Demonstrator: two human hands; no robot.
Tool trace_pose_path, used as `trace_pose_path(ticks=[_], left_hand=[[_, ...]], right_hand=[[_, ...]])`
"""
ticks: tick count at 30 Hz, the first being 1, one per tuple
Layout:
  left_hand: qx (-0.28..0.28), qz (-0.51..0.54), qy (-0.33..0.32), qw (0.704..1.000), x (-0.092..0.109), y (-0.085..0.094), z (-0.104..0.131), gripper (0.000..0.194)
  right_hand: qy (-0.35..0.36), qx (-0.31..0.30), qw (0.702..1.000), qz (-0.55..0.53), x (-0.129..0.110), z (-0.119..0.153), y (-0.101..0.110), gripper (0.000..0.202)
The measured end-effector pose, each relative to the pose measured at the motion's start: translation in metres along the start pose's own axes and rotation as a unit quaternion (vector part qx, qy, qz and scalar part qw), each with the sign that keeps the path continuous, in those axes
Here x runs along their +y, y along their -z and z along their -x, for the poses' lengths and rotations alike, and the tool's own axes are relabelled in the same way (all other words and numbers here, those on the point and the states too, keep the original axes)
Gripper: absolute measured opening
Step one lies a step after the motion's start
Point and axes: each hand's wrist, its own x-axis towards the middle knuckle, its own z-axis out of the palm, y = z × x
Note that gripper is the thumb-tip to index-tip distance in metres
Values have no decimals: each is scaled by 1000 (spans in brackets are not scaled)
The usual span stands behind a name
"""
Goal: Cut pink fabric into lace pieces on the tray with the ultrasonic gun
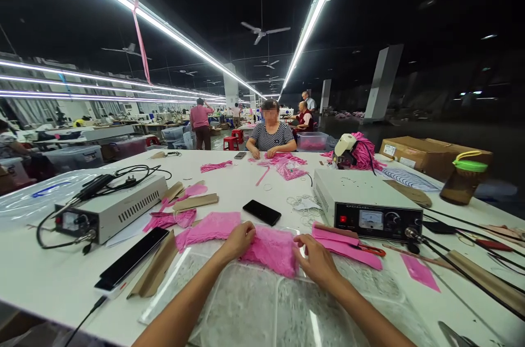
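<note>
A strip of pink lace fabric (273,251) lies across a clear plastic sheet with grey speckled panels (241,303) in front of me. My left hand (239,240) is closed on its upper edge near the middle, fingertips bent down into the cloth. At the strip's right end, my right hand (315,260) has its thumb and fingers curled around the edge. Another pink lace piece (213,229) spreads to the left of my left hand. Just beyond the fabric rests a black phone (261,212).
Grey control boxes stand left (117,207) and right (367,207), with cables. Pink strips (348,248) and orange-handled scissors (371,249) lie right of my hands. A brown bottle (463,180) stands far right. Across the white table (229,188), a person (273,136) handles pink pieces.
</note>
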Motion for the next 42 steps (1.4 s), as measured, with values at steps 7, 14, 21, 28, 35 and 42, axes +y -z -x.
trace_pose_path(ticks=[7, 14, 21, 28, 35, 42], left_hand=[[7, 2, -12, 1000, -7, -4, 5, 24], [32, -7, -27, 999, -8, -6, 7, 25], [27, -8, -22, 999, -3, -5, 4, 23], [4, -17, 8, 1000, 2, 2, -9, 25], [20, -33, 15, 999, 21, 6, -19, 27], [-2, -23, -7, 1000, 49, 3, -28, 28]], right_hand=[[-33, -35, 999, 6, -1, -23, -7, 22], [-41, 4, 999, 3, 5, -52, -5, 23], [35, -3, 999, -23, -22, -19, -6, 5], [34, -20, 999, -36, -15, -22, -16, 14], [14, -8, 1000, -13, -32, -29, -15, 18], [-2, 38, 997, 64, -59, -41, -26, 8]])
